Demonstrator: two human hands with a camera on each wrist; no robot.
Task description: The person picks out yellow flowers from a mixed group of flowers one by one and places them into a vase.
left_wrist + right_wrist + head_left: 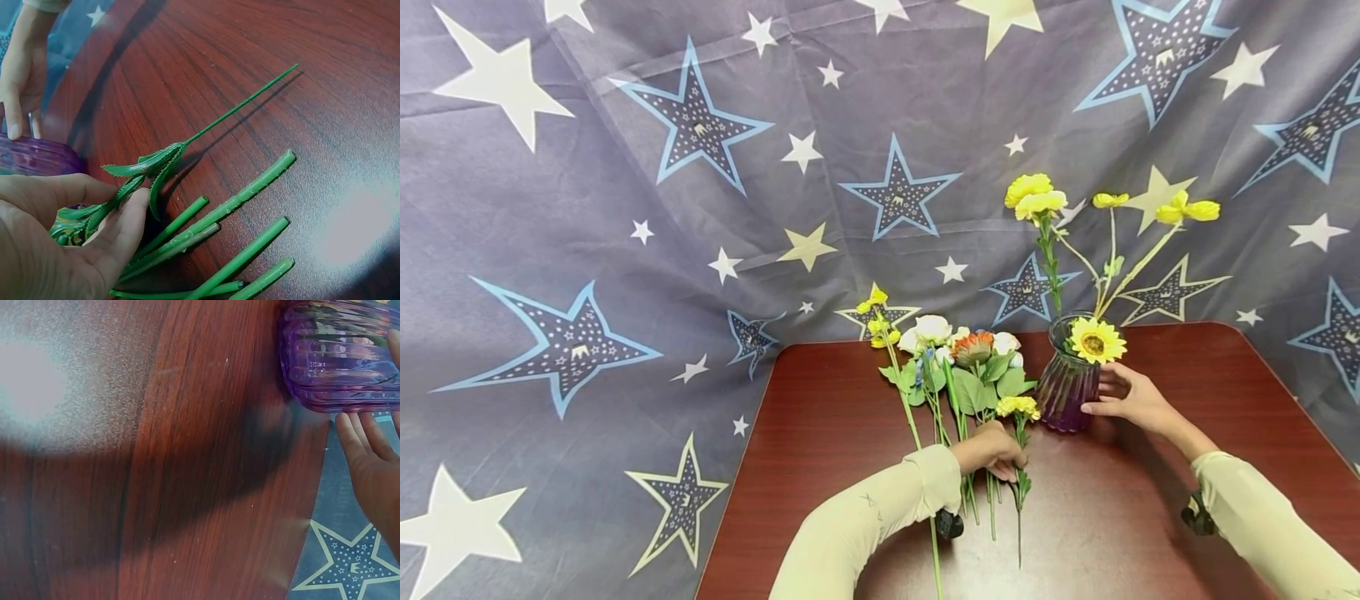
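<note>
My left hand (992,450) pinches the leafy stem of a short yellow flower (1018,407) between thumb and fingers. In the left wrist view the flower's thin green stem (240,105) reaches past my fingertips, just above the table. With fairly straight fingers, my right hand (1138,404) touches the right side of a ribbed purple glass vase (1066,400); its thumb lies toward the front. The vase stands upright and holds a sunflower (1097,340), a tall yellow flower (1036,198) and a branching stem with yellow blooms (1183,208).
Left of the vase lies a bunch of flowers with white roses (931,330), an orange bloom (973,347) and green leaves. A long yellow-flowered stem (913,421) lies at its left. The brown table (1120,517) meets a star-patterned grey cloth (587,225) behind.
</note>
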